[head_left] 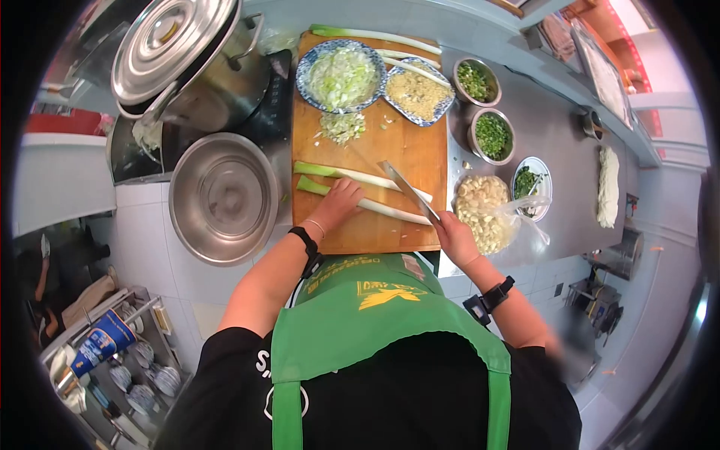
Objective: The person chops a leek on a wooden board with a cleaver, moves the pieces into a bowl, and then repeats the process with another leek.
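Two long scallions lie across the wooden cutting board (337,234), green ends to the left and white ends to the right. My left hand (339,205) is closed over the middle of the lower scallion (390,211), its fingertips by the upper scallion (371,178). At the board's right edge my right hand (457,238) grips the handle of a kitchen knife (405,187). The blade points up and left, overlapping the scallions' white ends in this view. A small heap of chopped scallion (343,127) sits farther up the board.
A patterned bowl of chopped scallion (343,79) and a dish of minced garlic (418,94) stand at the board's far end. Metal bowls of chopped greens (492,136) and a bag of garlic cloves (482,210) are right. Leftward are a steel basin (223,199) and large pot (217,90).
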Demonstrator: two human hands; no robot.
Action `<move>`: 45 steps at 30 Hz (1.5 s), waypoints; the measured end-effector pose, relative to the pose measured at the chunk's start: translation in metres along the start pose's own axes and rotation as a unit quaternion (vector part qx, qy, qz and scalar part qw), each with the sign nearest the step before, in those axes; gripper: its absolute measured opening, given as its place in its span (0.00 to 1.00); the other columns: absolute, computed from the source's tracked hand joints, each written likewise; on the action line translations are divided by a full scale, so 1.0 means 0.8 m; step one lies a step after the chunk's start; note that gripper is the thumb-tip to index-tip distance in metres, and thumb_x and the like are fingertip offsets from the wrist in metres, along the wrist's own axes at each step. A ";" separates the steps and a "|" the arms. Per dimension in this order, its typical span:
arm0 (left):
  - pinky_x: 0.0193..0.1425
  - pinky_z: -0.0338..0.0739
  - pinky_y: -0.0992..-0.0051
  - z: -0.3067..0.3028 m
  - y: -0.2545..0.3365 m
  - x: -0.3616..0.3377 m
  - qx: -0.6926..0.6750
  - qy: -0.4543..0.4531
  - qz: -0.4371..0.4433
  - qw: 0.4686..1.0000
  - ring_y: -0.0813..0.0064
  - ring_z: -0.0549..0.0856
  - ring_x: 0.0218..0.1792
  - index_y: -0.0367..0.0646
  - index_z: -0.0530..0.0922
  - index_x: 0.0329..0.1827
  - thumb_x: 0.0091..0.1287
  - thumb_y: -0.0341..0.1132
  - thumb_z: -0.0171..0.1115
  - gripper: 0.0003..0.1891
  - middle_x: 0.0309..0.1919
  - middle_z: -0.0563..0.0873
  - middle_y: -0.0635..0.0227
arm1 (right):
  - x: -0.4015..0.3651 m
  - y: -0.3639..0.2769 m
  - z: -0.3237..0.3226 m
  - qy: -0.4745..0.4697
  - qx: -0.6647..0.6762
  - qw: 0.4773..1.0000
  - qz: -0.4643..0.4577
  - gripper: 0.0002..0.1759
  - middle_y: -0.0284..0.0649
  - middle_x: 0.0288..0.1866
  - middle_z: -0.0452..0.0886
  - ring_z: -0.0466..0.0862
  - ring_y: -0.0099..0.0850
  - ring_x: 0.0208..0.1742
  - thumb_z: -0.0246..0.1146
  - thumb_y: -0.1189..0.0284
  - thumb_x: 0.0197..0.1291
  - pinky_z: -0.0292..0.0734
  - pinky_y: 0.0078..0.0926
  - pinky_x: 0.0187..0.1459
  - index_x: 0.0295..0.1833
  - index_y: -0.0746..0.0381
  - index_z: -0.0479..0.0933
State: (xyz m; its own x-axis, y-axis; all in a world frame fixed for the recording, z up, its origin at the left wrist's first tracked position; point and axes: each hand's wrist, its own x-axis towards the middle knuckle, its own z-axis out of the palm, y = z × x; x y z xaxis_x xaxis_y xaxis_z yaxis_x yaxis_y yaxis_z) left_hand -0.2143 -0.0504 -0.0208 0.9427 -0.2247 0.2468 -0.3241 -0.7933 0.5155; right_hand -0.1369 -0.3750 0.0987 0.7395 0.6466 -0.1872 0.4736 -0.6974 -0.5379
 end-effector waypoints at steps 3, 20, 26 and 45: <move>0.64 0.73 0.58 -0.004 0.002 -0.019 -0.001 0.028 -0.011 1.000 0.56 0.77 0.56 0.44 0.78 0.47 0.55 0.36 0.73 0.18 0.48 0.79 0.61 | 0.022 -0.011 -0.003 -0.046 -0.002 0.999 -0.010 0.07 0.50 0.45 0.82 0.83 0.57 0.41 0.59 0.71 0.72 0.80 0.53 0.40 0.52 0.60 0.74; 0.60 0.82 0.63 -0.017 0.000 -0.084 0.053 0.174 -0.179 0.967 0.57 0.83 0.57 0.40 0.82 0.46 0.58 0.25 0.61 0.13 0.50 0.85 0.61 | 0.160 -0.097 0.045 -0.220 -0.041 0.963 -0.150 0.11 0.55 0.35 0.83 0.84 0.58 0.41 0.60 0.67 0.72 0.78 0.56 0.44 0.48 0.64 0.71; 0.58 0.83 0.62 -0.017 0.004 -0.087 0.036 0.189 -0.185 0.964 0.56 0.84 0.55 0.39 0.82 0.46 0.58 0.25 0.60 0.13 0.49 0.86 0.59 | 0.182 -0.121 0.036 -0.265 -0.103 0.946 -0.155 0.10 0.56 0.33 0.83 0.85 0.59 0.39 0.60 0.70 0.70 0.80 0.55 0.41 0.48 0.66 0.70; 0.58 0.84 0.64 -0.001 0.013 -0.076 0.030 0.207 -0.182 0.961 0.59 0.84 0.57 0.41 0.83 0.45 0.59 0.24 0.63 0.11 0.48 0.86 0.63 | 0.103 -0.063 0.021 -0.278 -0.162 0.942 -0.093 0.09 0.54 0.33 0.84 0.86 0.57 0.39 0.56 0.77 0.69 0.80 0.54 0.38 0.52 0.65 0.66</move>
State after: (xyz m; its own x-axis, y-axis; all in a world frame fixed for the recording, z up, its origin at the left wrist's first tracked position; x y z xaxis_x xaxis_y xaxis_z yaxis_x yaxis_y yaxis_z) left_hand -0.2750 -0.0443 -0.0301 0.8763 0.3083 0.3703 0.0378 -0.8101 0.5851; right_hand -0.1080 -0.2814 0.0967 0.3081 0.7658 -0.5644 0.7573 -0.5565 -0.3418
